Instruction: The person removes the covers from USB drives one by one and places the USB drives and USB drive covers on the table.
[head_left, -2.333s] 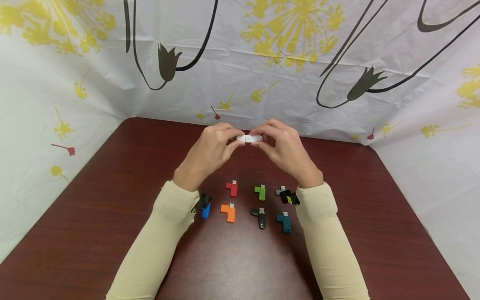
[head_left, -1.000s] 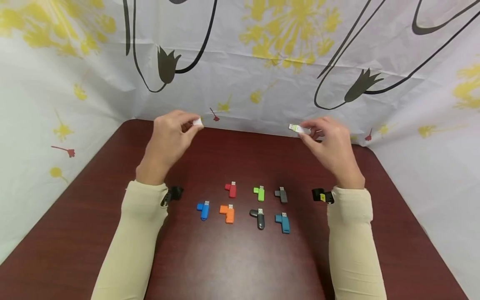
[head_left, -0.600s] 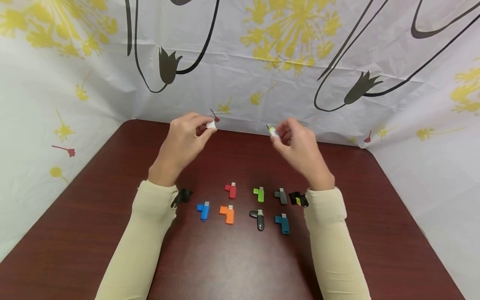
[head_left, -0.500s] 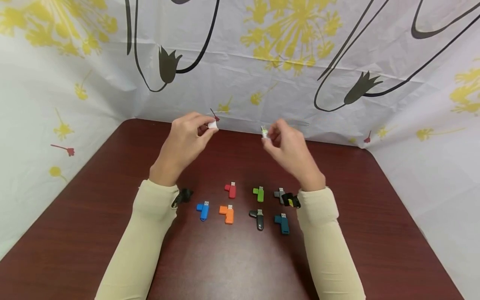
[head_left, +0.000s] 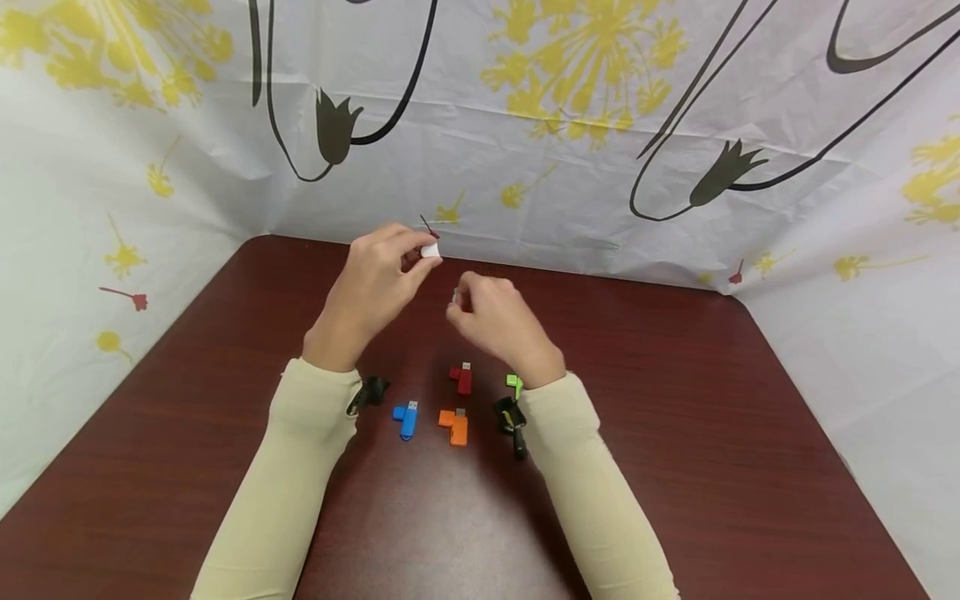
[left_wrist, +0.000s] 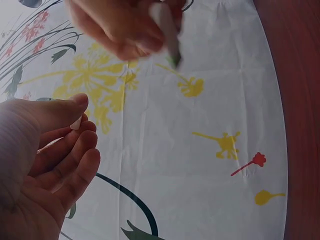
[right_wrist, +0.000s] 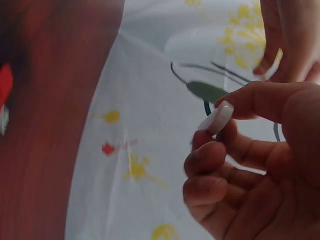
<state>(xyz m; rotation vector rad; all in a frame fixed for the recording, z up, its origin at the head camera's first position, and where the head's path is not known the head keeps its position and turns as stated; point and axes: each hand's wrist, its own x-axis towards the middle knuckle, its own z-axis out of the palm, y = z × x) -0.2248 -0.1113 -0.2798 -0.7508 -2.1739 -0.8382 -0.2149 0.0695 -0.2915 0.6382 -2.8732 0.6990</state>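
Note:
In the head view, my left hand [head_left: 367, 287] pinches a small white USB cap [head_left: 430, 250] between thumb and fingertips, raised above the far part of the table. My right hand [head_left: 498, 321] is just to its right and a little lower. Between its thumb and fingers it holds a white USB flash drive [right_wrist: 218, 118], mostly covered by the fingers in the head view. In the left wrist view the flash drive [left_wrist: 167, 30] appears blurred, apart from the cap [left_wrist: 76, 123] in the left hand.
On the dark red table [head_left: 712, 442] lie a blue [head_left: 408, 422], an orange [head_left: 458, 430] and a red USB drive [head_left: 465, 381]. A green one [head_left: 513, 381] and a black one [head_left: 519, 443] are partly covered by the right arm. A patterned white sheet [head_left: 465, 150] hangs behind.
The hands drew apart, separating the white drive from its cap. Since then the right hand has swung left and lower with the drive, its sleeve now hiding the grey and teal drives.

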